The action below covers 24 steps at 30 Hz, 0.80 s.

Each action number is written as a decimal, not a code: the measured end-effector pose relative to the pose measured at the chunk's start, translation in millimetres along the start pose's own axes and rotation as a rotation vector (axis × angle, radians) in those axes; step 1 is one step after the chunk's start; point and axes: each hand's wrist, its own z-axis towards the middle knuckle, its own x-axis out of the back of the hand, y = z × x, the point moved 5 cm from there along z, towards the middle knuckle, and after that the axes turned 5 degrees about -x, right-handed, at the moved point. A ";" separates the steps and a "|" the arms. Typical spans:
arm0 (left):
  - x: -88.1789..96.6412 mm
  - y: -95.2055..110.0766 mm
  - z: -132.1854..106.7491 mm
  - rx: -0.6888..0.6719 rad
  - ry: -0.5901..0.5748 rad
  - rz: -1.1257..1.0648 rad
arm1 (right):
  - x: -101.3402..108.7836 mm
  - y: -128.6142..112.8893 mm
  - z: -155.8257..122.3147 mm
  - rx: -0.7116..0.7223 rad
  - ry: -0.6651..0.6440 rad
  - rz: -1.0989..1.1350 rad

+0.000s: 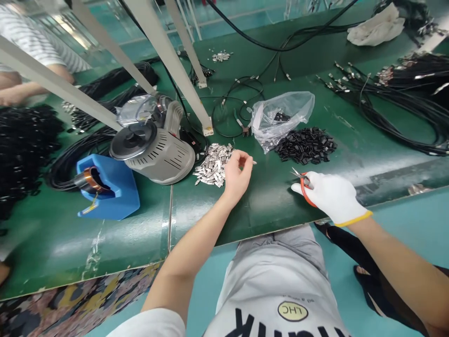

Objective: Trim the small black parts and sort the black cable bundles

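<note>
The bare left hand (pixel 238 174) is pinching a small silver metal piece (pixel 255 162) beside a silver metal heap (pixel 213 166); the white-gloved right hand (pixel 331 194) is gripping orange-handled metal scissors (pixel 303 182) over the dark green worktop (pixel 270 206), near small black rectangular pieces (pixel 305 145).
</note>
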 end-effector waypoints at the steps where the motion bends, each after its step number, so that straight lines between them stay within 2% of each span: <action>1: 12.4 3.8 6.4 -0.069 0.085 0.101 | -0.3 -1.0 -0.3 0.017 0.028 0.023; 4: 35.9 12.8 16.6 -0.190 0.250 0.283 | -3.0 -2.9 -1.3 0.048 0.109 0.094; 6: 34.5 16.9 15.5 -0.227 0.225 0.318 | -4.8 -2.9 -1.8 0.040 0.169 0.124; 9: 9.7 22.0 3.1 -0.266 0.001 0.328 | -4.5 -3.9 -3.4 0.040 0.273 0.157; 14: -45.8 24.0 -29.7 -0.289 -0.515 0.346 | -0.1 -14.3 -2.6 0.113 0.332 0.269; 17: -65.9 24.5 -41.9 -0.309 -0.754 0.404 | 3.8 -23.9 0.5 0.146 0.322 0.312; 19: -70.1 25.2 -43.2 -0.315 -0.811 0.434 | 6.7 -28.9 2.2 0.147 0.326 0.342; 24: -67.7 24.2 -38.1 -0.267 -0.803 0.426 | 8.9 -32.8 5.9 0.117 0.329 0.406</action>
